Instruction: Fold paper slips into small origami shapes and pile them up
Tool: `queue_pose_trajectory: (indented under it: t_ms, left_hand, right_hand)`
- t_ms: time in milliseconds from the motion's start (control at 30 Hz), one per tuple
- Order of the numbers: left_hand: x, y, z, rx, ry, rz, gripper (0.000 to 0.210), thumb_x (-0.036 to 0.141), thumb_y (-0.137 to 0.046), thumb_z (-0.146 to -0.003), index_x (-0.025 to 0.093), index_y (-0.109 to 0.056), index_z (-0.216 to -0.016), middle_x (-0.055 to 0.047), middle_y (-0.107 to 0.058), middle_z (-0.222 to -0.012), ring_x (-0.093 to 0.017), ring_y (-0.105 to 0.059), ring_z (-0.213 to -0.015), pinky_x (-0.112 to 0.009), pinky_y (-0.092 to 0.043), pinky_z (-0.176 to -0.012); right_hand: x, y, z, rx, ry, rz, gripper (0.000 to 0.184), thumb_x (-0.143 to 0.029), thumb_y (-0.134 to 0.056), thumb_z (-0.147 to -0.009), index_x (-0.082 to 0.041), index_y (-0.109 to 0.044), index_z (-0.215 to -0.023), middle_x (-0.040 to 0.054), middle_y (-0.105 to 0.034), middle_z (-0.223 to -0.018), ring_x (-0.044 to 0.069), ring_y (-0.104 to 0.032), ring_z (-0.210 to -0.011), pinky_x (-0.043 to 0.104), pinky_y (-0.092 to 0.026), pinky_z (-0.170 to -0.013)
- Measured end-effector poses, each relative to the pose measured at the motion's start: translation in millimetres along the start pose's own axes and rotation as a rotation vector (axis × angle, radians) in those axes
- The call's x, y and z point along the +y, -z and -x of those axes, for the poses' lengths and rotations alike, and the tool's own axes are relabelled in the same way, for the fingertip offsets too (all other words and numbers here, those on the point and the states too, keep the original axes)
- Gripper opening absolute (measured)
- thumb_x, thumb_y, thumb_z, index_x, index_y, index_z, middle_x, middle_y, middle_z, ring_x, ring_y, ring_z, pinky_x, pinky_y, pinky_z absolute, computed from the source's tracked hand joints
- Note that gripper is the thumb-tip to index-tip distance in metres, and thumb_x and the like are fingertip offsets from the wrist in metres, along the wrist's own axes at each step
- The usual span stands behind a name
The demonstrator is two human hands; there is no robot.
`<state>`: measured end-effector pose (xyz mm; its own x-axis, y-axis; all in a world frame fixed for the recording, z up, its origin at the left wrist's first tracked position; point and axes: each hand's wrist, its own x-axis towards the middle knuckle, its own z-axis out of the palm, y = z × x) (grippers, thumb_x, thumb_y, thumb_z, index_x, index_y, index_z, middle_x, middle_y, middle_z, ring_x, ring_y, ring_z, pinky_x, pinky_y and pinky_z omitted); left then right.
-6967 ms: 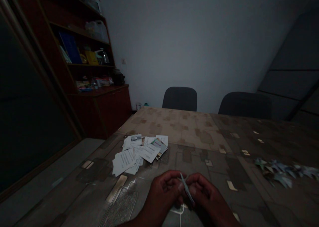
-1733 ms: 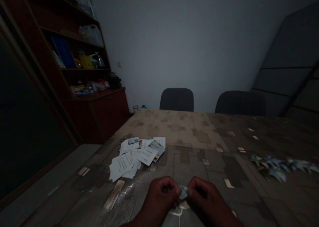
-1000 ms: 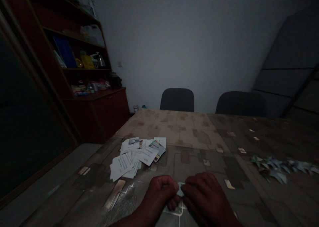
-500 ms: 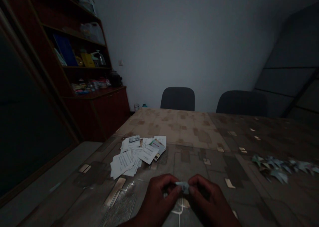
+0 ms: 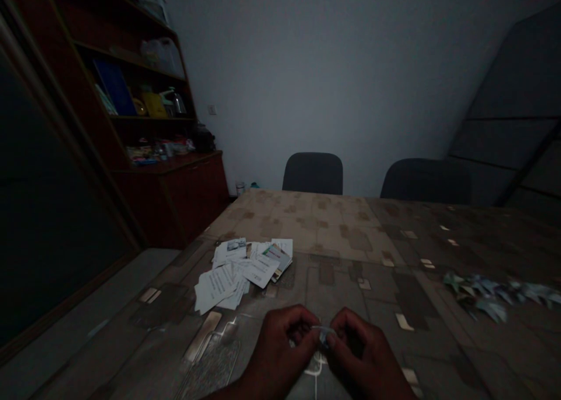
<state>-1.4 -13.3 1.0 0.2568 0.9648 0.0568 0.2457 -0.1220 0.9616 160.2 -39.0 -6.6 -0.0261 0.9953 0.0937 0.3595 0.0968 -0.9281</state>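
A small folded piece of paper (image 5: 324, 331) is pinched between my two hands, just above the near part of the table. My left hand (image 5: 283, 341) grips its left end with thumb and forefinger. On the other end, my right hand (image 5: 362, 344) closes thumb and forefinger the same way. Its pale edge faces me, and the fingers cover much of the rest. Printed cards (image 5: 239, 271) lie in a loose, overlapping pile beyond my left hand. Several folded paper pieces (image 5: 495, 295) sit in a cluster off to the right.
A patterned cloth covers the table (image 5: 307, 219). Two dark chairs, one in the middle (image 5: 313, 173) and one at the right (image 5: 425, 180), stand along its far edge. A wooden cabinet (image 5: 188, 183) with filled shelves is at the left.
The paper has tilted between my fingers, so less of its face shows and a thin edge is visible. My hands have barely shifted; cards and folded pieces are unmoved.
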Motion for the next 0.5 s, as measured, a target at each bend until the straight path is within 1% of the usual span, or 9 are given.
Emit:
queue_pose_trajectory:
  t_ms: [100,233,400,500]
  left_hand:
    - [-1.0,0.6,-0.4,-0.005,-0.003,-0.004,0.011,0.019,-0.060,-0.071,0.014,-0.066,-0.064,-0.001,-0.060,-0.058,-0.015,-0.052,-0.059,-0.023,-0.038,-0.055]
    - [-7.2,0.3,-3.3,-0.049,0.031,0.040,0.015,0.025,-0.062,-0.074,0.013,-0.066,-0.065,-0.001,-0.061,-0.059,-0.014,-0.050,-0.057,-0.022,-0.037,-0.054]
    - [-11.0,1.4,-4.9,-0.057,0.055,0.054,0.016,0.026,-0.064,-0.072,0.012,-0.065,-0.064,0.001,-0.057,-0.057,-0.013,-0.048,-0.055,-0.022,-0.034,-0.052]
    - [-10.2,2.2,-4.2,-0.086,0.046,0.120,0.020,0.030,-0.062,-0.076,0.013,-0.063,-0.065,0.000,-0.059,-0.058,-0.014,-0.051,-0.056,-0.022,-0.036,-0.053]
  right_hand:
    - [0.2,1.7,-0.6,-0.029,-0.004,0.005,0.025,-0.039,-0.056,-0.082,-0.020,-0.051,-0.067,-0.0030,-0.048,-0.062,0.015,-0.046,-0.062,0.025,-0.036,-0.057]
    - [4.9,3.3,-2.5,-0.061,-0.023,-0.054,0.026,-0.041,-0.056,-0.082,-0.020,-0.050,-0.067,-0.0041,-0.045,-0.060,0.015,-0.044,-0.060,0.025,-0.033,-0.054]
    - [9.6,4.1,-4.1,-0.097,-0.017,-0.057,0.026,-0.040,-0.057,-0.081,-0.020,-0.050,-0.067,-0.0038,-0.046,-0.061,0.015,-0.045,-0.061,0.025,-0.033,-0.056]
    - [9.3,5.2,-3.9,-0.115,-0.020,-0.077,0.028,-0.043,-0.056,-0.082,-0.019,-0.050,-0.067,-0.0031,-0.048,-0.062,0.015,-0.045,-0.062,0.025,-0.033,-0.057]
